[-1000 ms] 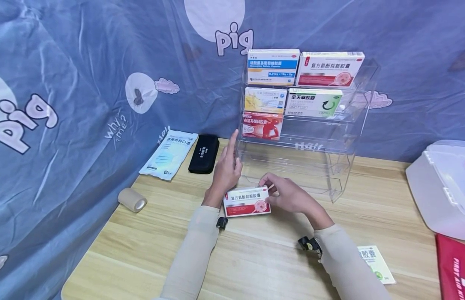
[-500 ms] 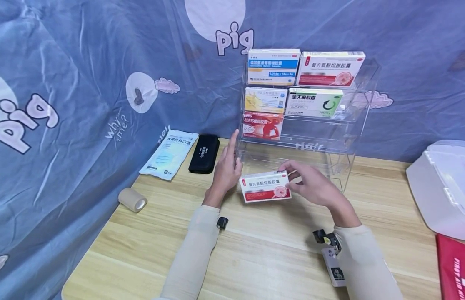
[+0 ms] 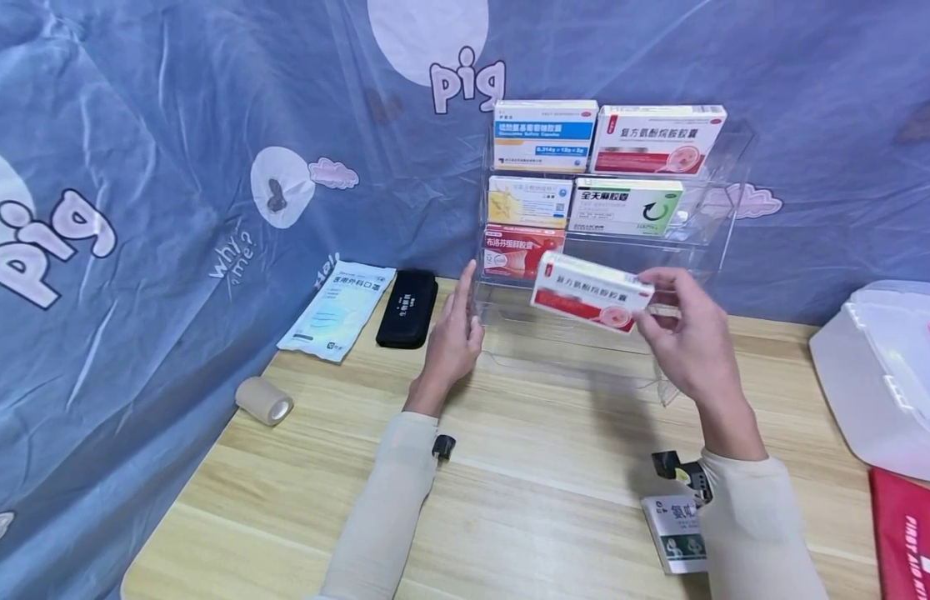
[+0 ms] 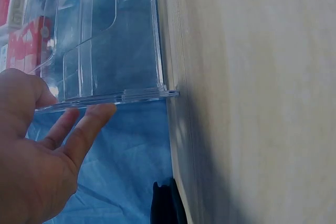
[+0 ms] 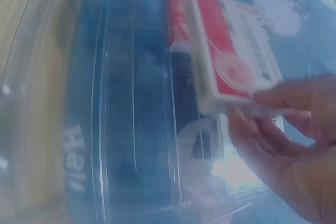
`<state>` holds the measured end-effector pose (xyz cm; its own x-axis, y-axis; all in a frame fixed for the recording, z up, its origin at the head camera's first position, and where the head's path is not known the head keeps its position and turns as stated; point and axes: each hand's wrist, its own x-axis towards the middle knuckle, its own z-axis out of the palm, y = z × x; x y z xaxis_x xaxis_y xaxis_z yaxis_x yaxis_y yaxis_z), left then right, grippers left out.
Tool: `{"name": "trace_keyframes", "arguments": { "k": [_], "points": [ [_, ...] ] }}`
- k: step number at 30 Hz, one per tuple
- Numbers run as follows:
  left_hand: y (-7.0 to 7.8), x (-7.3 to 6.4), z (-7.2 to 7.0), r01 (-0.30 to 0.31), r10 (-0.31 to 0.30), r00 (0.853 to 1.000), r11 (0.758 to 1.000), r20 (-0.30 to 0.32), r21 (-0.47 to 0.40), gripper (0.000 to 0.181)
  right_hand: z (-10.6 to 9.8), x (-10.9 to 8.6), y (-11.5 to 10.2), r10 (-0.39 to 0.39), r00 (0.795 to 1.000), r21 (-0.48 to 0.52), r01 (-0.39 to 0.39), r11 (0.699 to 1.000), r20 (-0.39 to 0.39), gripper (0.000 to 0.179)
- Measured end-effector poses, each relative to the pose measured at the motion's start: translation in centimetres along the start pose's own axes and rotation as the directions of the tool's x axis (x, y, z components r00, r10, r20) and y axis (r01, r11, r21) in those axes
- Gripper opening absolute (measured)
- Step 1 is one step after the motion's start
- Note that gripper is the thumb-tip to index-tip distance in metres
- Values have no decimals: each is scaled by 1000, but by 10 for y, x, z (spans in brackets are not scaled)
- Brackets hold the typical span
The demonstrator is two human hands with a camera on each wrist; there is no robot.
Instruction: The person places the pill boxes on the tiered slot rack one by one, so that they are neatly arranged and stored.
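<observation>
My right hand (image 3: 693, 342) pinches a white-and-red medicine box (image 3: 591, 292) by its right end, raised and tilted in front of the lower tiers of a clear display rack (image 3: 682, 258). In the right wrist view the box (image 5: 226, 51) overlaps a red box (image 5: 178, 14) on the rack. My left hand (image 3: 452, 350) is at the rack's left side; the left wrist view has the thumb and the straight fingers (image 4: 86, 132) on either side of its clear panel. Upper tiers hold blue-white (image 3: 543, 146), white-red (image 3: 658, 154), yellow-white (image 3: 528, 202) and green-white (image 3: 626, 208) boxes.
A mask packet (image 3: 337, 310), a black case (image 3: 407, 308) and a tan bandage roll (image 3: 264, 400) lie on the left. Another medicine box (image 3: 677, 533) is partly under the right forearm. A white bin (image 3: 885, 375) and a red first aid pouch (image 3: 911, 525) stand at right.
My right hand has lifted the white-and-red box from near the table up and to the right, toward the rack, tilting it. My left hand stays at the rack's side.
</observation>
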<state>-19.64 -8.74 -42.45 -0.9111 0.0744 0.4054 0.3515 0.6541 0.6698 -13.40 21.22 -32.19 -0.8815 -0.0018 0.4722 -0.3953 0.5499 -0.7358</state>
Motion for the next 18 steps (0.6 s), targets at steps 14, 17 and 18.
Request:
{"name": "trace_keyframes", "arguments": {
  "k": [14,17,18],
  "points": [
    [-1,-1,-1,-23,23,1000,1000,-8,-8,95,10,13,22,-200,858,-216,107,970,-473,29],
    [-2,0,0,-26,26,1000,1000,-5,-7,94,13,17,27,-220,853,-202,137,970,-474,28],
    [-1,0,0,-26,26,1000,1000,-4,-6,94,13,18,28,-223,853,-199,144,969,-472,29]
  ]
}}
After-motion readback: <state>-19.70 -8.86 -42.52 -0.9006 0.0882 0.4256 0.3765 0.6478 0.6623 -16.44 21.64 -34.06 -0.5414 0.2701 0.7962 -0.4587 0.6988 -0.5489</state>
